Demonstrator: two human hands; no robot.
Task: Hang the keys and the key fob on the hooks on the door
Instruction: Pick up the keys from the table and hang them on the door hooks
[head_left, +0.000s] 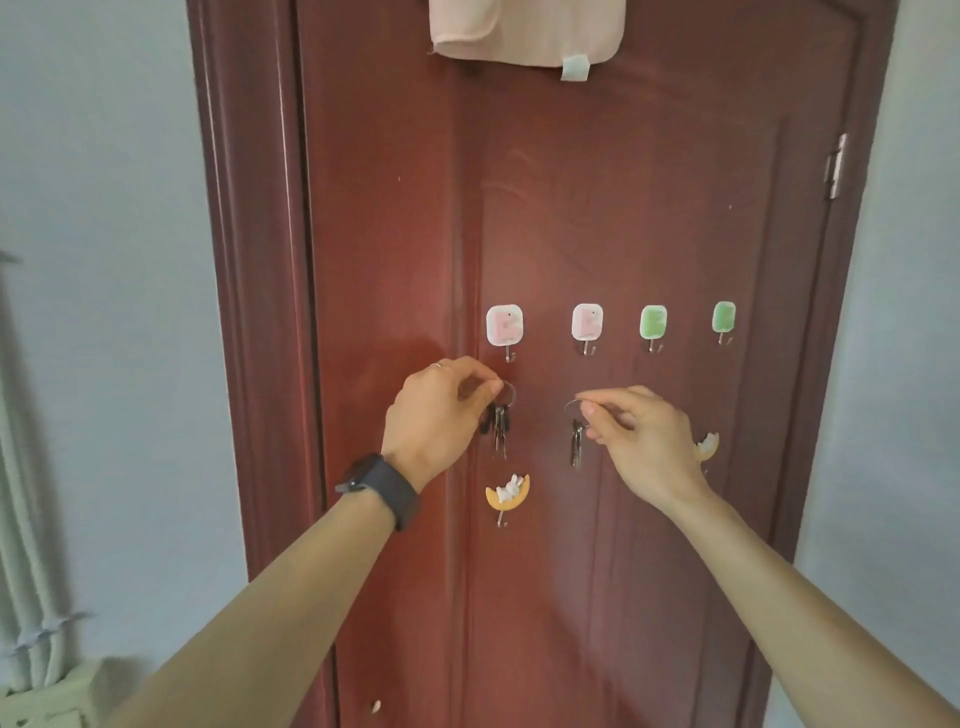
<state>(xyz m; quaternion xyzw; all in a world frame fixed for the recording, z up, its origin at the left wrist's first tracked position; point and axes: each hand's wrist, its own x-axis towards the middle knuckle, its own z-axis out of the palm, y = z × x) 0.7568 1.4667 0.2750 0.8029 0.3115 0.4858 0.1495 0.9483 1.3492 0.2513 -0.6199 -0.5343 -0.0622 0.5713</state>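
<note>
Right hand (644, 441) hides moon hook (707, 447); key fob indistinct

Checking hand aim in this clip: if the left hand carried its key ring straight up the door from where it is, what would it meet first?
Probably the metal hook under the leftmost pink pad, just above the key ring pinched by the left hand. Depth off the door is unclear.

Soft, even indoor light, moderately bright, source perhaps up and to the left, faint glare streak along the door frame (228, 171), weak shadows under both forearms, wide-angle bending at the edges, slight overall softness, corners blurred
</note>
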